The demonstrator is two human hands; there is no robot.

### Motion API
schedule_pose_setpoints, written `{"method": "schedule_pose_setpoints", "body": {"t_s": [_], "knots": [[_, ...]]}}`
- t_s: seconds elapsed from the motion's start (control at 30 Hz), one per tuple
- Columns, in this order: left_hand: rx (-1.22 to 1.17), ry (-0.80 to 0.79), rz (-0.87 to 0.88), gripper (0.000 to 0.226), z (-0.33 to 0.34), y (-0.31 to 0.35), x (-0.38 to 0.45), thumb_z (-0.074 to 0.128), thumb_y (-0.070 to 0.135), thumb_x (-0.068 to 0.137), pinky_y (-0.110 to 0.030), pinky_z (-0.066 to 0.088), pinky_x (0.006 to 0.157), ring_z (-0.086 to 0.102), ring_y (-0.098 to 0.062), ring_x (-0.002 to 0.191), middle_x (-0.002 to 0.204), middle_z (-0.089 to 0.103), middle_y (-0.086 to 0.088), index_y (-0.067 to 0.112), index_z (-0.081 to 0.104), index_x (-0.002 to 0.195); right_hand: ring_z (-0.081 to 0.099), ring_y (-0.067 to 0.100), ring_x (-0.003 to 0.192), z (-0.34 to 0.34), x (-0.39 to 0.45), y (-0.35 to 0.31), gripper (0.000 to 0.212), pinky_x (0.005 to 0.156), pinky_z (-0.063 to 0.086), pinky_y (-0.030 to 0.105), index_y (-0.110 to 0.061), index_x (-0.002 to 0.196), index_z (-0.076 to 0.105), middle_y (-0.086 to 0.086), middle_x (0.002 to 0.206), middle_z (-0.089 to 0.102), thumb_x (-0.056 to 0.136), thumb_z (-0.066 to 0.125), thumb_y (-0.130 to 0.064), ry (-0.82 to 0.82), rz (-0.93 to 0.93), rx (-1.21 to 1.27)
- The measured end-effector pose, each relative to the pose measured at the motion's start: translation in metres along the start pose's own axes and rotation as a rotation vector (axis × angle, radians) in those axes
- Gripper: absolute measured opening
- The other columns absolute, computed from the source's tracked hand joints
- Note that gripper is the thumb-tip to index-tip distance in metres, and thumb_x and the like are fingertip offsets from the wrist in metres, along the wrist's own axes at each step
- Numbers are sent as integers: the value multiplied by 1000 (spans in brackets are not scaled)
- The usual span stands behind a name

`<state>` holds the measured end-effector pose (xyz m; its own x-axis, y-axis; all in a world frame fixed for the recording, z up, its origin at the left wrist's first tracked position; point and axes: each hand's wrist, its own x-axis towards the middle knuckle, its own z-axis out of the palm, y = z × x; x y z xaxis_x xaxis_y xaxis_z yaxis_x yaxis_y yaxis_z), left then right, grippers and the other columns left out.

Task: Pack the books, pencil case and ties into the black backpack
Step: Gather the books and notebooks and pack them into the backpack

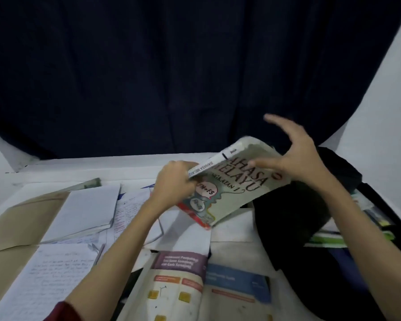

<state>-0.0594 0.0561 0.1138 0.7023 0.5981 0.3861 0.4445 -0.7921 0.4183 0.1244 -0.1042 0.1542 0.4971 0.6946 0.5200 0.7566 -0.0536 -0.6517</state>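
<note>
A pale green textbook titled Bahasa Melayu (239, 188) hangs tilted above the table, its far end over the black backpack (294, 218). My left hand (175, 181) grips its spine end. My right hand (294, 158) lies spread on the cover, fingers apart. The backpack sits at the right with its mouth open, and book edges (329, 239) show inside. An open textbook (208, 286) lies near the front edge. Neither a pencil case nor ties can be made out.
An open white notebook (86, 209) and handwritten sheets (44, 281) cover the left of the table, over a brown cover (16, 225). A dark blue curtain (195, 66) hangs behind. White walls stand at both sides.
</note>
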Motion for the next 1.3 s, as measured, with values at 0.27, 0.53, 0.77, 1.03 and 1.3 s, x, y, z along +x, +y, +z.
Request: {"method": "schedule_pose_setpoints", "body": {"t_s": [0.27,0.53,0.77,1.03,1.3], "knots": [[-121,258,435,34,3,114,25,72,13,77,-38,56,72,68,-14,85,94,73,9,28,71,107,68,2,85,-93,-44,29,32,72,54,18,-25,101,67,-12,89,73,80,70,-1,-278,42,275],[-705,138,-143,60,108,171,-13,69,39,84,-15,36,90,44,-1,113,122,45,14,20,38,132,72,22,77,-192,-90,113,32,59,59,32,-9,101,65,6,88,75,73,66,6,12,382,624],[-459,-275,-502,54,154,137,-41,82,38,70,-23,44,82,58,-15,99,106,62,1,14,59,113,72,27,77,-209,-125,182,38,58,59,41,-5,113,61,12,97,73,77,57,6,165,608,941],[-610,-75,-558,27,132,107,5,61,23,93,-39,48,93,64,-26,96,105,69,-13,1,65,107,70,38,82,-209,-128,198,86,62,58,49,-5,115,61,24,103,69,34,90,-8,-79,646,994],[-417,252,-199,32,69,184,62,54,19,95,-18,30,51,40,-11,58,62,45,-2,5,50,66,65,49,90,-203,-129,206,105,68,57,56,2,114,58,33,110,63,18,96,-15,-279,704,933]]}}
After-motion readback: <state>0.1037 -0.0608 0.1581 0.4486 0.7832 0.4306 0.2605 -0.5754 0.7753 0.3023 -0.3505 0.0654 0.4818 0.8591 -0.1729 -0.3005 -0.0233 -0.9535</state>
